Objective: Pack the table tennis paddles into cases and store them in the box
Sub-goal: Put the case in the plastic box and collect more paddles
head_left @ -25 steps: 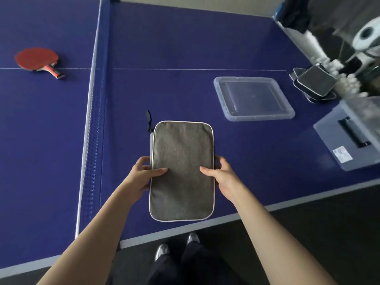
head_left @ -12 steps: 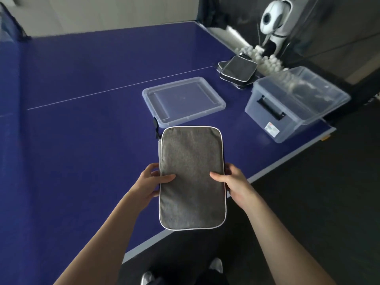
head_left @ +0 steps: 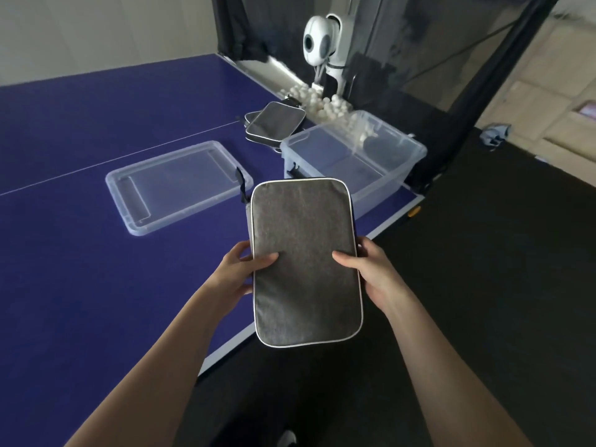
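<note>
A grey fabric paddle case [head_left: 304,253] with white piping is held flat in the air over the table's near edge. My left hand [head_left: 240,269] grips its left side, thumb on top. My right hand [head_left: 371,272] grips its right side the same way. A black zipper strap [head_left: 240,185] hangs at the case's far left corner. Just beyond the case stands the open clear plastic box [head_left: 387,146] at the table's corner. What is inside the case is hidden.
The box's clear lid [head_left: 180,185] lies on the blue table [head_left: 80,253] to the left. Other dark paddle cases [head_left: 274,122] are stacked behind the box. A white ball machine [head_left: 319,40] and several white balls [head_left: 322,104] stand past the table end. Dark floor lies to the right.
The view has swung right, leaving the net and the red paddle out of sight. Both hands have carried the case toward the open box, which is now directly beyond it.
</note>
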The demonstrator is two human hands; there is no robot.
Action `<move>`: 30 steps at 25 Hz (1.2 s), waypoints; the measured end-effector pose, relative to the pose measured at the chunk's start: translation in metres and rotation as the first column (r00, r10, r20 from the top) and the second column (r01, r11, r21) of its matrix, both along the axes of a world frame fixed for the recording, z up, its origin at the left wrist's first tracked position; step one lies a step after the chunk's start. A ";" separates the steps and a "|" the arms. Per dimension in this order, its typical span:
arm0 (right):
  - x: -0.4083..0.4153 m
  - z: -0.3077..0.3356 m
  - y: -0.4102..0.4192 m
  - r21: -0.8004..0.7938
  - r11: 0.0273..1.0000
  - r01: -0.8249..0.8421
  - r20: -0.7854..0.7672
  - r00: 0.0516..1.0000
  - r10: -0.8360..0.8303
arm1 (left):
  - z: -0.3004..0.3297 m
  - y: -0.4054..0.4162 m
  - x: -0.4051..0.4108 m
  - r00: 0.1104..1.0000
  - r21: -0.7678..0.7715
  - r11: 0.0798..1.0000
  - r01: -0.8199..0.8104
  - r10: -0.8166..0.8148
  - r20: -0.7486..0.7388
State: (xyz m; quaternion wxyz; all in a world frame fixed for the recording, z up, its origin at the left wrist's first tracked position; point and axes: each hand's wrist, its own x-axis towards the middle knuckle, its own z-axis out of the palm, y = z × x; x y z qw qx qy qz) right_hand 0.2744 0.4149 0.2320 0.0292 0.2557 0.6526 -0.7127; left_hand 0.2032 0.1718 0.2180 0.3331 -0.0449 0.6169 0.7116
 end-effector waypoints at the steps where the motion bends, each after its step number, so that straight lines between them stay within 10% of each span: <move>1: -0.004 0.003 0.010 0.001 1.000 0.001 -0.004 1.000 -0.001 | 0.003 0.011 -0.004 1.000 -0.001 1.000 0.014 -0.014 -0.014; 12: -0.103 0.020 0.124 0.100 0.994 0.050 -0.151 0.988 -0.035 | 0.010 0.131 -0.118 0.964 0.240 0.938 -0.251 0.266 -0.028; 19: -0.188 0.021 0.148 -0.312 0.946 0.094 -0.221 0.961 -0.168 | 0.016 0.212 -0.199 0.899 0.417 0.799 -0.433 0.417 0.134; 30: -0.272 0.023 0.267 -0.352 0.917 0.186 -0.130 0.961 -0.245 | 0.009 0.259 -0.237 0.893 0.387 0.817 -0.426 0.448 0.039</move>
